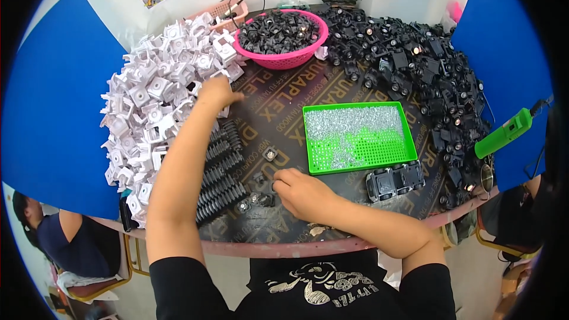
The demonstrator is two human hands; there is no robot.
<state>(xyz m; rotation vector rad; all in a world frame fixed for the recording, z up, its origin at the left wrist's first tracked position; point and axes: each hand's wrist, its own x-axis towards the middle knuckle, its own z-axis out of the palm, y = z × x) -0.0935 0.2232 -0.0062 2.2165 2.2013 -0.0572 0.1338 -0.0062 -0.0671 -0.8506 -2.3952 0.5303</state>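
My left hand (217,93) reaches to the right edge of a heap of white plastic housings (157,89), its thumb held away from the fingers. Nothing shows in its grasp. Closer to me, my right hand (299,192) rests low over the dark table, fingers curled together; a small dark bit shows at their tips, too hidden to name. Just left of it lie a few small black parts (261,200), and a little square piece with a light centre (270,154) sits farther off. Rows of black ribbed parts (220,186) stand between the white heap and these pieces.
A green tray (360,169) of small silvery screws lies right of centre, with black toy car bodies (396,181) before it. Behind stands a pink basket (281,59) of black parts. Black assemblies (409,53) heap along the right, near a green electric screwdriver (504,133). Blue partitions flank the table.
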